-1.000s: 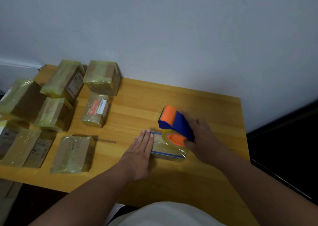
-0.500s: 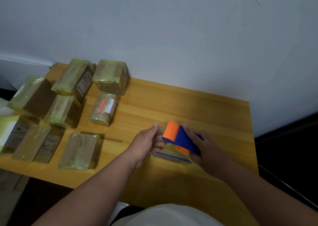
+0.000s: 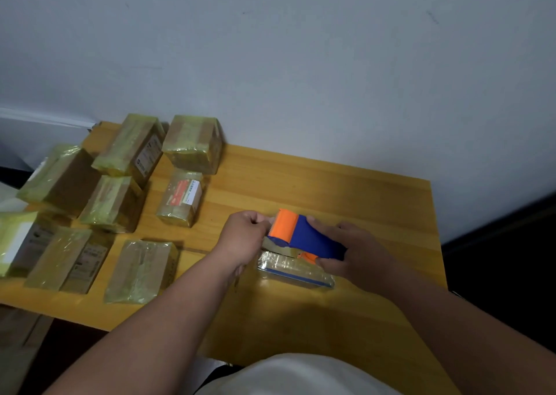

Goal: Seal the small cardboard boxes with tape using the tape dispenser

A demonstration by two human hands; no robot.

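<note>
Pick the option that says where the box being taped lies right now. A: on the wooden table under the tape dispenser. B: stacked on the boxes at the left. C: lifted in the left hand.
A: the small box lies flat on the table beneath the tape dispenser, which the right hand grips.

the tape dispenser (image 3: 304,236) and the right hand (image 3: 358,256) cover the far side of the small box (image 3: 296,269) on the table (image 3: 346,190). the left hand (image 3: 243,238) is curled at the dispenser's front edge; whether its fingertips pinch tape there is too small to tell. the print on the red-labelled box (image 3: 180,197) is too fine to read. the picture's left edge cuts off the pale box (image 3: 13,241), and the box near the table's front edge (image 3: 141,271) is blurred under shiny wrap.
</note>
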